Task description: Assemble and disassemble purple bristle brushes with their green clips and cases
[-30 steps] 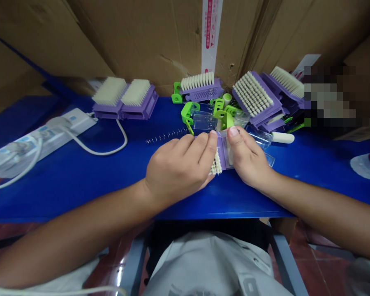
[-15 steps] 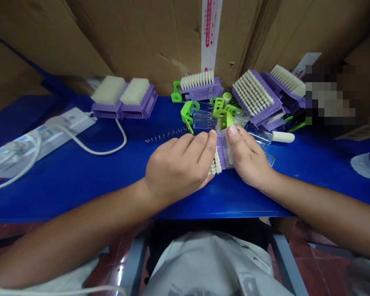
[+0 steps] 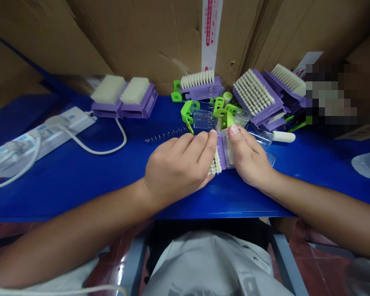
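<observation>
Purple scrub brush [image 3: 222, 154] held on its side between both hands, just above the blue counter [image 3: 80, 193], white bristles showing under the fingers of the left hand [image 3: 175, 168]. Right hand [image 3: 249, 158] pinches the opposite end, thumb on top; both sets of fingers are closed on the brush. Just left of the fingers, a thin metal spring [image 3: 165, 135]. Directly beyond them, clear plastic cases [image 3: 203, 120] and lime-green clips [image 3: 188, 111]. Further purple brushes [image 3: 120, 96] [image 3: 253, 92] lie well beyond, to either side.
</observation>
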Available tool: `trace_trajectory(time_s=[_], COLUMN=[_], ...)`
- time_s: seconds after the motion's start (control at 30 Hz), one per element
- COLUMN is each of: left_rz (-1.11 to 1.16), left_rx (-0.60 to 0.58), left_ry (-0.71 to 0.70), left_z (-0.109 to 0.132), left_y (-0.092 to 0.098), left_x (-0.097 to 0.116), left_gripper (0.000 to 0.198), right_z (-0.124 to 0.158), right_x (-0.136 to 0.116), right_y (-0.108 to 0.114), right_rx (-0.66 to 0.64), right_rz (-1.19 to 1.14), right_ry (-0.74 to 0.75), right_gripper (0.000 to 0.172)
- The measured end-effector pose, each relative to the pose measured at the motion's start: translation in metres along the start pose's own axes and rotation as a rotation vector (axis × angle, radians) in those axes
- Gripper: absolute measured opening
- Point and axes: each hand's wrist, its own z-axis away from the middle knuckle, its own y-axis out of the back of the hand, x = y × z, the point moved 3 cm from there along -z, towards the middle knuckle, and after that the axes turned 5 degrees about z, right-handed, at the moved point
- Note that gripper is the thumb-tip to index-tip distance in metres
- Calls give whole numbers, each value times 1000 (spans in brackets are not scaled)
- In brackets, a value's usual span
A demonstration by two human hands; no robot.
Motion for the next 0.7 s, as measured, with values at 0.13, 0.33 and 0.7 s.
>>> trace_trajectory(time_s=[0.13, 0.33, 0.7], left_rz=[-6, -7, 38], left_rx=[5, 15, -4], left_ry=[0, 2, 36], left_z=[-1, 0, 1], left_y=[0, 0, 0], left_x=[0, 0, -2], left_gripper=[54, 53, 55], right_z=[1, 0, -1], right_x=[-1, 0, 2], right_y=[0, 0, 1], right_rx=[6, -5, -36], right_rz=[19, 33, -41], right_ry=[-15, -27, -65], right_gripper=[58, 59, 58])
